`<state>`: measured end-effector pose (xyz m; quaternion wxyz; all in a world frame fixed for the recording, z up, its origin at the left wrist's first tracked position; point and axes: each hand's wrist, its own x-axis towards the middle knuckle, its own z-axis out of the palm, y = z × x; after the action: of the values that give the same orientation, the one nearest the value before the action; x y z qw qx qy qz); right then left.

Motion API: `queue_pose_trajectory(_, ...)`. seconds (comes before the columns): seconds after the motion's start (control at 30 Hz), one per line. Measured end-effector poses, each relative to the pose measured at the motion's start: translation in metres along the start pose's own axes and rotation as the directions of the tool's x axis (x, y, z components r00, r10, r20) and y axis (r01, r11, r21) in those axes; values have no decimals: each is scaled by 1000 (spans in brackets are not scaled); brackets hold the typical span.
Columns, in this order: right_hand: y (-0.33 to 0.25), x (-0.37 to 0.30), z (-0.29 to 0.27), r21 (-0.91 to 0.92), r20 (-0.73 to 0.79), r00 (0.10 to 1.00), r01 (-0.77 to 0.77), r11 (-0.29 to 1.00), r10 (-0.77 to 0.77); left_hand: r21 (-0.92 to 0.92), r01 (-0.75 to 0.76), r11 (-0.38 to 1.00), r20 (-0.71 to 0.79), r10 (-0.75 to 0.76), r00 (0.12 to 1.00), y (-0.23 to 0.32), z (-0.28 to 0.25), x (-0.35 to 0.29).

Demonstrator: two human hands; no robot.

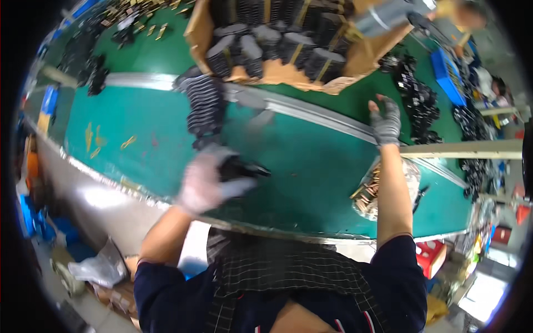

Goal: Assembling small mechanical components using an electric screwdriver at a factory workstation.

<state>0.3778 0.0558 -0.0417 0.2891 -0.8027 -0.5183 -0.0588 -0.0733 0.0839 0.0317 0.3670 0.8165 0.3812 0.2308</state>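
Observation:
My left hand (201, 180), in a pale glove and smeared by motion, is closed around a small black part (240, 167) low over the green work surface (311, 194). The part's exact kind is too blurred to make out. Just beyond that hand lies a row of stacked black, ridged pieces (205, 108). My right hand (386, 121), in a grey striped glove with bare fingertips, reaches out on the far right with its fingers apart and nothing visible in it. Nearest to it is a pile of shiny black parts (416, 102).
A torn cardboard box (277, 72) holding bundles of black pieces stands at the back. A plastic bag of copper-coloured pins (369, 191) lies beside my right forearm. Brass pieces (129, 142) are scattered at left. A metal rail (316, 114) crosses the table. Another person (463, 16) works at the far right.

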Motion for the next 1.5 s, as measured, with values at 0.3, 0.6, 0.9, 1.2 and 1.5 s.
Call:
queue_pose_trajectory(0.3,30,96,-24,-525,-345,817,-577,626,463,22,619,785,-238,-597,766,-133,-224,84)
queue_pose_trajectory(0.6,43,156,-51,-690,39,730,-474,547,682,312,-258,914,-343,362,867,-7,-67,92)
queue_pose_trajectory(0.9,41,123,-27,-253,237,831,-448,857,504,17,-535,845,-58,535,843,49,78,69)
queue_pose_trajectory(1.2,72,78,-11,265,258,886,-449,853,386,201,-544,815,-55,564,824,25,197,188)
queue_pose_trajectory(1.5,-22,58,-11,85,263,965,-48,995,24,564,-404,720,108,421,901,79,184,212)
